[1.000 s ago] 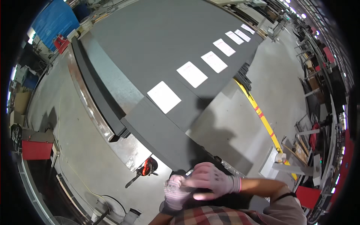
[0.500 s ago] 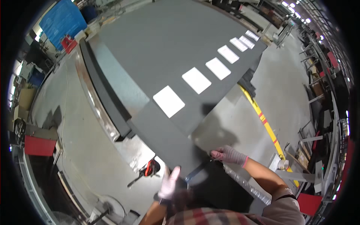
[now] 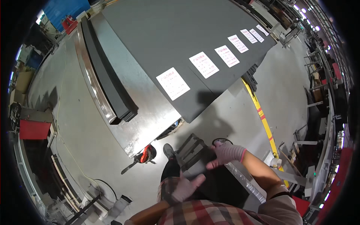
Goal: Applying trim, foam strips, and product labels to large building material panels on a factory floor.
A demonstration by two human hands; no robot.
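My left hand (image 3: 186, 187), in a pale glove, is low in the middle with its thumb stretched out and holds nothing. To its right, my right hand (image 3: 227, 153), in a striped knit glove, has its thumb apart from the fingers and is empty too. Both hands hover around the near side of a black flat sheet or stack (image 3: 225, 183) in front of my body; whether they touch it I cannot tell. Ahead, a large dark grey sheet (image 3: 165, 33) covers much of a table, with a row of white printed paper slips (image 3: 173, 83) along its right side.
Stacked dark strips (image 3: 107, 80) lie along the left part of the metal tabletop (image 3: 150, 114). An orange-and-black tool (image 3: 146, 153) sits by its near corner. A dark frame (image 3: 193, 150) stands beyond my hands. Clear-wrapped edging (image 3: 245, 180) and a yellow bar (image 3: 258, 108) are on the right.
The grey sheet that reached from the table to my hands has left the table's near end, baring metal there. Both hands have let go and opened; my left has moved down and right.
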